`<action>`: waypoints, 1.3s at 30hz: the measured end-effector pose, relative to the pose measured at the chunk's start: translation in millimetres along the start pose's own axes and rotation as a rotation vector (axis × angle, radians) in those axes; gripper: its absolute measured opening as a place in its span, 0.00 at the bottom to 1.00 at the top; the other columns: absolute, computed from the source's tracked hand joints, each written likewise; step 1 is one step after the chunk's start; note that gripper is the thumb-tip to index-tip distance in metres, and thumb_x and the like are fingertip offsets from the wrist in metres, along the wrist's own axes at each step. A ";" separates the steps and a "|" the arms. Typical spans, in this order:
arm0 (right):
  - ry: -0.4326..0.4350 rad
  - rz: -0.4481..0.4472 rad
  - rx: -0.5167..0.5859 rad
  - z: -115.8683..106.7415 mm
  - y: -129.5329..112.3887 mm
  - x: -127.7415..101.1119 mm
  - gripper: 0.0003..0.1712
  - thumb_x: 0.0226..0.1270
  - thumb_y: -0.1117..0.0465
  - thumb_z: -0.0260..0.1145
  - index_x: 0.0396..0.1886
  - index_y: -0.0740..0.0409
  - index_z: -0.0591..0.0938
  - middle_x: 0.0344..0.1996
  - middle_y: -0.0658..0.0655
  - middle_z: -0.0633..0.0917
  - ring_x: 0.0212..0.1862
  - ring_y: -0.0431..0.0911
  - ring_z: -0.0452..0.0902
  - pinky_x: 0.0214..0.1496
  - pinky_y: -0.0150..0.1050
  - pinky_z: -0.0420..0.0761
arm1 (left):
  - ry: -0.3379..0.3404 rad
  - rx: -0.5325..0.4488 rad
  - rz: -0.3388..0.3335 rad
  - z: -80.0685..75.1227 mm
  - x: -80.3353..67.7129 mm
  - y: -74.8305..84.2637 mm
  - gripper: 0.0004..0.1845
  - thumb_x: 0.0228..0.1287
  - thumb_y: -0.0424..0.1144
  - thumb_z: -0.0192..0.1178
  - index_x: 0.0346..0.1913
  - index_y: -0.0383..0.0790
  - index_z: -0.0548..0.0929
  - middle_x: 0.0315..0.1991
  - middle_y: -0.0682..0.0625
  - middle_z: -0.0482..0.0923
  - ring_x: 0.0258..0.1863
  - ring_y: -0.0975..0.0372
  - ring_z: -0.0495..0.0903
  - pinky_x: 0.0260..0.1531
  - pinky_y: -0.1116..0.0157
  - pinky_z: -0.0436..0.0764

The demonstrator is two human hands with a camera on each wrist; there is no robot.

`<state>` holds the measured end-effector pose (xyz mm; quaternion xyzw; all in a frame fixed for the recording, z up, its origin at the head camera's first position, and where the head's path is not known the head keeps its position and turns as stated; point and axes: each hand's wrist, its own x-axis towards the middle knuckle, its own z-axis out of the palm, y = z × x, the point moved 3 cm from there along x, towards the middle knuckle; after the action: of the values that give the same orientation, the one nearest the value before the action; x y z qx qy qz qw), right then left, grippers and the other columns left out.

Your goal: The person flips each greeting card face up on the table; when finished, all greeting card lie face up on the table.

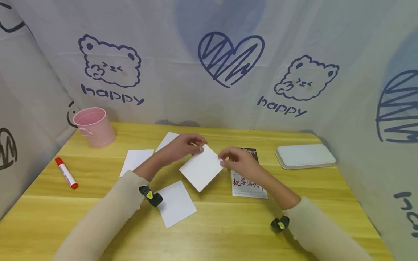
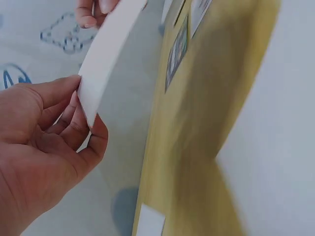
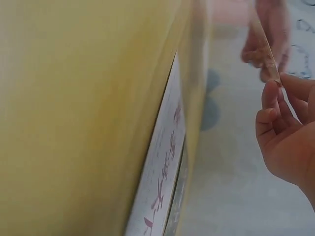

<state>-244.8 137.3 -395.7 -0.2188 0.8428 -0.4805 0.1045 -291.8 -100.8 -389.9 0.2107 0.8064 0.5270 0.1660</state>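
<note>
Fingers of the left hand (image 1: pixel 183 145) pinch the far corner of a white square paper sheet (image 1: pixel 202 168), and fingers of the right hand (image 1: pixel 240 161) pinch its right corner. The sheet hangs just above the yellow wooden worktop (image 1: pixel 209 224), turned diamond-wise, one diagonal pointing away from the person. Just right of the sheet lies a printed card with red characters (image 1: pixel 248 185); other white sheets (image 1: pixel 176 204) lie to its left and near side.

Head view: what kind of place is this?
Probably a small craft or recording booth: a wooden table walled in by a printed cloth backdrop, with paper squares, a marker and a pink bucket.
</note>
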 end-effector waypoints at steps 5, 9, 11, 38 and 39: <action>-0.058 -0.097 -0.056 2.6 -11.8 -35.3 0.11 0.69 0.57 0.69 0.50 0.44 0.84 0.36 0.52 0.82 0.32 0.50 0.75 0.30 0.34 0.75 | -0.020 -0.024 0.005 19.4 -22.0 2.8 0.17 0.71 0.40 0.62 0.60 0.40 0.81 0.49 0.47 0.81 0.45 0.57 0.82 0.47 0.61 0.82; -0.093 -0.228 -0.086 6.0 -16.1 -49.9 0.13 0.67 0.62 0.71 0.50 0.47 0.85 0.48 0.48 0.83 0.35 0.42 0.74 0.34 0.32 0.76 | -0.029 -0.054 -0.002 28.9 -31.5 0.1 0.18 0.71 0.40 0.62 0.60 0.39 0.81 0.48 0.48 0.81 0.43 0.56 0.80 0.46 0.61 0.81; -0.092 -0.287 -0.089 7.7 -16.6 -54.1 0.13 0.67 0.64 0.70 0.50 0.48 0.86 0.49 0.49 0.83 0.34 0.40 0.74 0.34 0.32 0.76 | -0.039 -0.066 -0.007 33.0 -33.9 -1.8 0.18 0.71 0.40 0.62 0.60 0.40 0.81 0.48 0.48 0.81 0.43 0.57 0.79 0.45 0.62 0.80; 0.438 -0.120 0.142 -18.7 -9.2 -53.9 0.08 0.71 0.55 0.68 0.41 0.54 0.86 0.29 0.58 0.80 0.27 0.43 0.71 0.24 0.31 0.72 | -0.018 -0.109 0.132 42.0 -61.9 49.9 0.14 0.72 0.41 0.62 0.57 0.44 0.81 0.53 0.49 0.83 0.52 0.58 0.83 0.54 0.57 0.81; 0.439 -0.089 0.149 -19.1 -8.1 -53.7 0.09 0.71 0.53 0.68 0.42 0.54 0.86 0.28 0.58 0.79 0.27 0.44 0.71 0.23 0.32 0.72 | -0.001 -0.116 0.122 41.6 -61.0 48.0 0.14 0.71 0.39 0.62 0.57 0.43 0.81 0.53 0.48 0.83 0.51 0.58 0.84 0.54 0.58 0.81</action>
<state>-202.6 173.5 -380.7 -0.1378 0.7971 -0.5815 -0.0868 -211.3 -82.8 -359.2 0.2497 0.7600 0.5821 0.1460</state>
